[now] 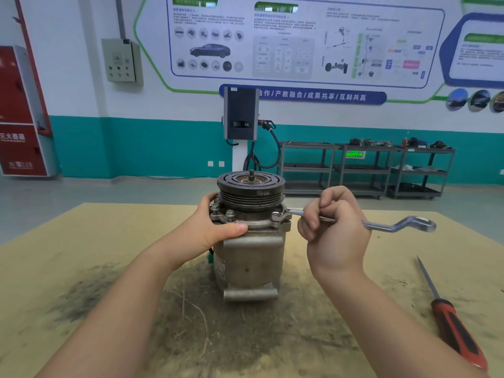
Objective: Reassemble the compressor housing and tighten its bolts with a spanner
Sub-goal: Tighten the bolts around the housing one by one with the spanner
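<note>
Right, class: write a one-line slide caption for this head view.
Left hand steadies the upright compressor while right hand works a spanner on a flange bolt.

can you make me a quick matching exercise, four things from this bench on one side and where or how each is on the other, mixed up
1. spanner
2. screwdriver
3. left hand
4. pulley

A. lying alone on the table at the right
B. on top of the compressor
C. ring end on a flange bolt, held by the right hand
D. holding the housing's upper flange

Pairs: 1-C, 2-A, 3-D, 4-B
</note>
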